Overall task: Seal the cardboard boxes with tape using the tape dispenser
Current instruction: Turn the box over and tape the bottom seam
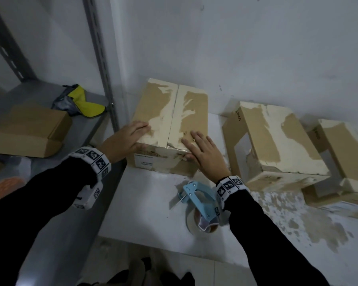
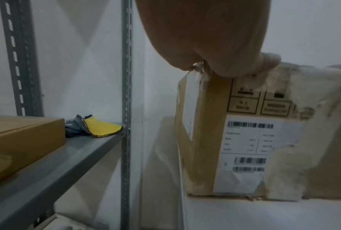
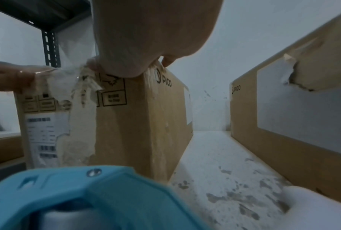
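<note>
A worn cardboard box with its two top flaps closed stands on the white table against the wall. My left hand lies flat on the left flap at the near corner. My right hand presses flat on the right flap, its thumb over the front edge. The left wrist view shows the left hand's palm on the top edge of the box. A blue tape dispenser lies on the table under my right wrist, held by neither hand, and fills the lower left of the right wrist view as the tape dispenser.
Two more torn cardboard boxes stand to the right on the table. Left of the table is a grey metal shelf with a flat carton and a yellow cloth; its upright post stands beside the box.
</note>
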